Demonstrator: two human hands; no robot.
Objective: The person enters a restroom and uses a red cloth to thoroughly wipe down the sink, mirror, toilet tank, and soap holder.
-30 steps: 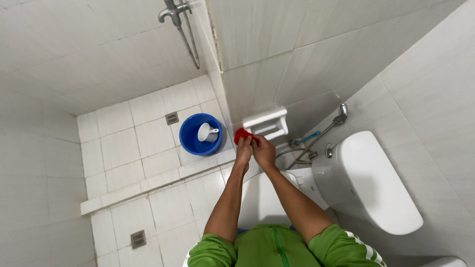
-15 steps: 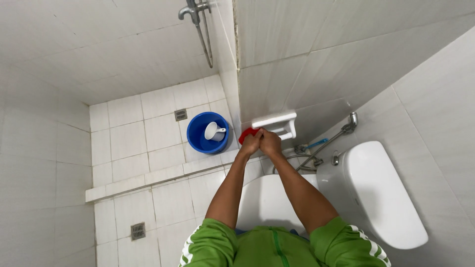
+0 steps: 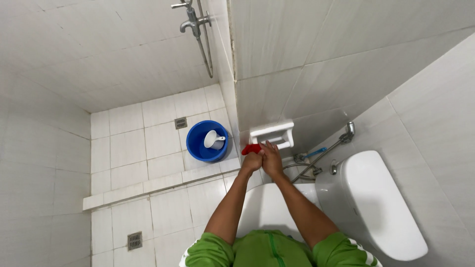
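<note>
The left hand [image 3: 251,160] is closing its fingers around a small red object [image 3: 250,148], which is sticking out just beyond the knuckles, while the right hand [image 3: 271,158] is pressing against it with fingers curled over, though whether they grip the red object cannot be told. Just beyond the fingers a white wall-mounted holder [image 3: 271,134] is sitting on the tiled wall, to their left a blue bucket [image 3: 197,147] is holding a white scoop [image 3: 213,140], and to their right the white toilet tank [image 3: 368,202] is standing.

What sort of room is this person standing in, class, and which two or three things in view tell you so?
Most likely a tiled bathroom: a white toilet, a wall shower tap, and a blue bucket holding a white scoop on the floor.
</note>
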